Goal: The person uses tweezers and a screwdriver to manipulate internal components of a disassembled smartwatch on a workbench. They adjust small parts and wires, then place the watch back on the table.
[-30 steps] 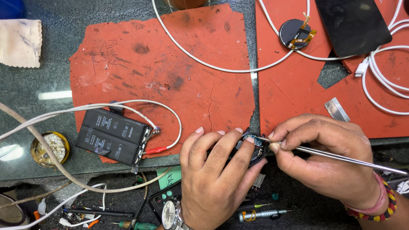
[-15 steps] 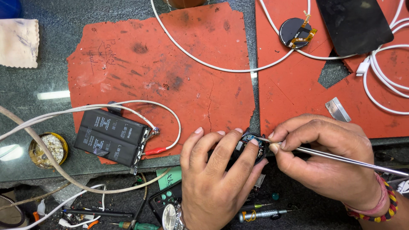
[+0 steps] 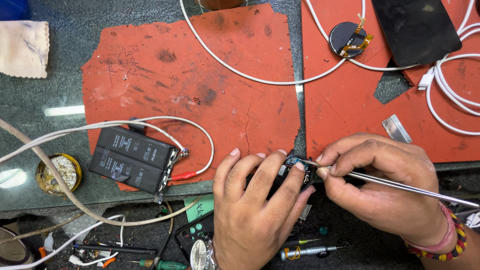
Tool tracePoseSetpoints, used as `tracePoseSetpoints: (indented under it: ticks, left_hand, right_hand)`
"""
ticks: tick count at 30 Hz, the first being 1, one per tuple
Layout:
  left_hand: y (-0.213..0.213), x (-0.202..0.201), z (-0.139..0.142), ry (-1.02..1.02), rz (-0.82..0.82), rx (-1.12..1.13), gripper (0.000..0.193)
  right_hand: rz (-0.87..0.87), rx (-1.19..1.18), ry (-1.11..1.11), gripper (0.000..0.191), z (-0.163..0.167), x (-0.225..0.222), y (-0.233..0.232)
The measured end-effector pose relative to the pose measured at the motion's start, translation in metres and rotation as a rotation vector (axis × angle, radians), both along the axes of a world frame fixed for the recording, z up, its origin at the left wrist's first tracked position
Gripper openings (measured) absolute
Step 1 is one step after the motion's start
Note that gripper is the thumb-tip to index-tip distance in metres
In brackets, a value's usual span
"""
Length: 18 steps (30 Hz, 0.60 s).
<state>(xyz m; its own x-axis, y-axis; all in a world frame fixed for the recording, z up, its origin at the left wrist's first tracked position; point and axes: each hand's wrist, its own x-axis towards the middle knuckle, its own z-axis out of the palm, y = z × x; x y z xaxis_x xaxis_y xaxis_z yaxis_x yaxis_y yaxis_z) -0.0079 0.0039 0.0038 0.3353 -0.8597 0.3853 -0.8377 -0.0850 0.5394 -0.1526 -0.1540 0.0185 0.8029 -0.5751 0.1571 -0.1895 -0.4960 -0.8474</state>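
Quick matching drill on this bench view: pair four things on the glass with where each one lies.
Things:
1. black battery pack
2. round black part with orange flex
3. beige cloth
4. small metal blade

Places:
A. top left corner of the bench
B. right mat, just above the right hand
C. lower left edge of the left red mat
D. top of the right mat, beside the dark phone

Pairs: 1-C, 2-D, 3-A, 4-B
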Motion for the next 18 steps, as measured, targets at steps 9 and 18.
tracePoseSetpoints:
  ticks: [9, 18]
  left_hand:
    - [-0.0002, -0.0003, -0.0014, -0.001, -0.001, -0.014, 0.038]
    - [-0.0014, 0.0041, -0.0039, -0.019, -0.025, -0.055, 0.036]
  right_hand:
    - [0.003, -0.011, 0.005, 0.017, 0.0004, -0.0004, 0.0005]
    - [-0.005, 0.101, -0.091, 0.016, -0.0078, -0.0083, -0.0034]
